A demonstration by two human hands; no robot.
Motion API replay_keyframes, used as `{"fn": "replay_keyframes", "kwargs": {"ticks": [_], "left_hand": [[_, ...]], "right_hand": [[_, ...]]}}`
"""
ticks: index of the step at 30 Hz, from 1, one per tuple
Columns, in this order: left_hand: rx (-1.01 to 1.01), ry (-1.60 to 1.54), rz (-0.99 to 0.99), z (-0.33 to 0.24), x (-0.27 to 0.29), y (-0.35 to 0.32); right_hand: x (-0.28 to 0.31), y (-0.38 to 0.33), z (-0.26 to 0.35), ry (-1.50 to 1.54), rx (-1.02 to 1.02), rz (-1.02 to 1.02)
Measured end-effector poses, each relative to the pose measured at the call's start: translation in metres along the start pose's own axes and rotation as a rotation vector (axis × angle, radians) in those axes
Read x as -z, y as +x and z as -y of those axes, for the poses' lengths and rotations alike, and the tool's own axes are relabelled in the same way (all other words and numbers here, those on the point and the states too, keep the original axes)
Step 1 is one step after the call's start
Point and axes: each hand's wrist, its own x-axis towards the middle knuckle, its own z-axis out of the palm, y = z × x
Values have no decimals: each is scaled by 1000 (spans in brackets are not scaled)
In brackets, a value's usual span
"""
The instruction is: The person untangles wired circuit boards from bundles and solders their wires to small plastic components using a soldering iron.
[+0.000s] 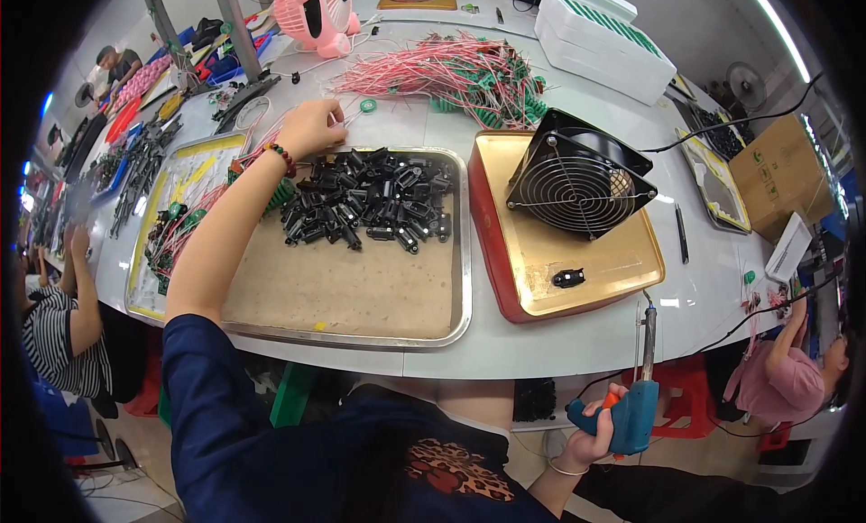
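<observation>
Left hand (311,126) reaches far across, fingers pinched on a red wire (354,111) running away toward the bundle; right hand (591,437) grips the blue soldering gun (636,406), tip up.

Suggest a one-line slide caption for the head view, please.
Left hand reaches to red wires beyond a tray of black parts; right hand holds a blue soldering gun.

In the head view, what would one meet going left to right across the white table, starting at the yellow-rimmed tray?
Yellow-rimmed tray → left hand → steel tray of black parts → gold tray with black fan → cardboard box.
</observation>
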Motion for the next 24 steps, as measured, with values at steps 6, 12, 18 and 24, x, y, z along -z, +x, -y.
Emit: {"fn": "replay_keyframes", "kwargs": {"ticks": [6,12,18,24], "left_hand": [[-6,-180,-110,23,-9,30],[7,-90,9,25,-11,36],[102,-669,127,15,-5,41],[253,-1165,189,10,7,35]], "right_hand": [[1,-2,6,-24,9,5],[-7,-4,10,-34,-6,9],[-13,-3,12,-38,2,25],[-13,-3,10,-40,-12,21]]}}
